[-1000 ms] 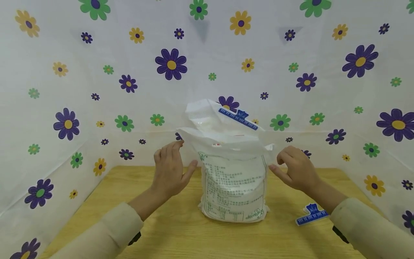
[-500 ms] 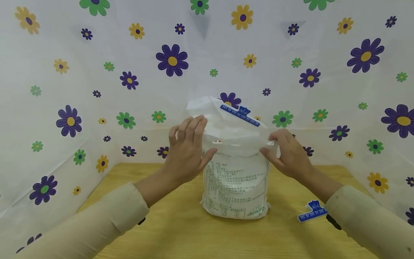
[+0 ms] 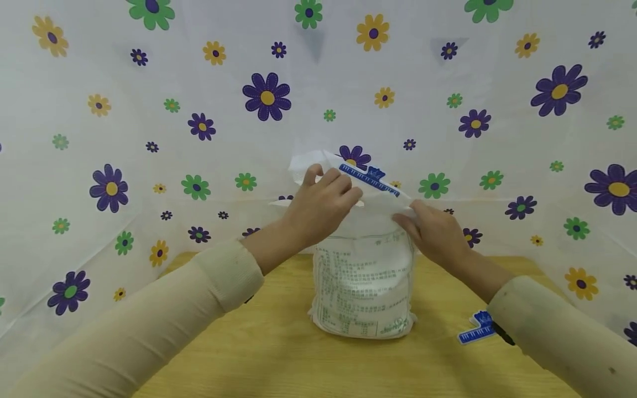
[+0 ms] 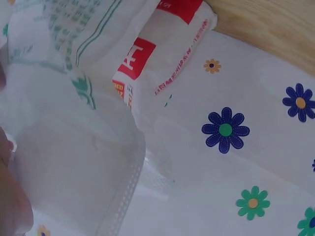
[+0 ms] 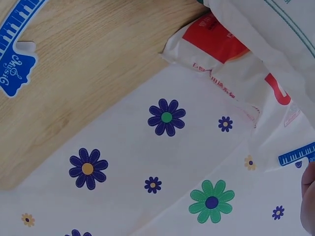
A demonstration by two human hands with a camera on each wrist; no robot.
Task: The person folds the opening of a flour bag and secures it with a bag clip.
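Observation:
A plump white bag (image 3: 363, 287) with green print stands upright on the table, its loose top unrolled upward. My right hand (image 3: 440, 235) pinches the top right corner of its mouth between thumb and forefinger. Across the upper left of the mouth, my left hand (image 3: 323, 207) has its fingers curled at the bag's edge; its thumb is hidden in the head view. Behind stands a second white bag (image 5: 197, 49) with red print. A blue clip (image 3: 368, 179) with a piano-key pattern sits on that bag's slanted top.
Another blue piano-key clip (image 3: 475, 333) lies on the wooden table (image 3: 278, 359) beside my right sleeve, partly covered by it. A white flowered cloth (image 3: 224, 155) rises behind the table and along both sides.
Both hands have come in to the bag's top from either side. My left hand has moved right and up, its fingers now curled; my right hand has taken hold of the right corner.

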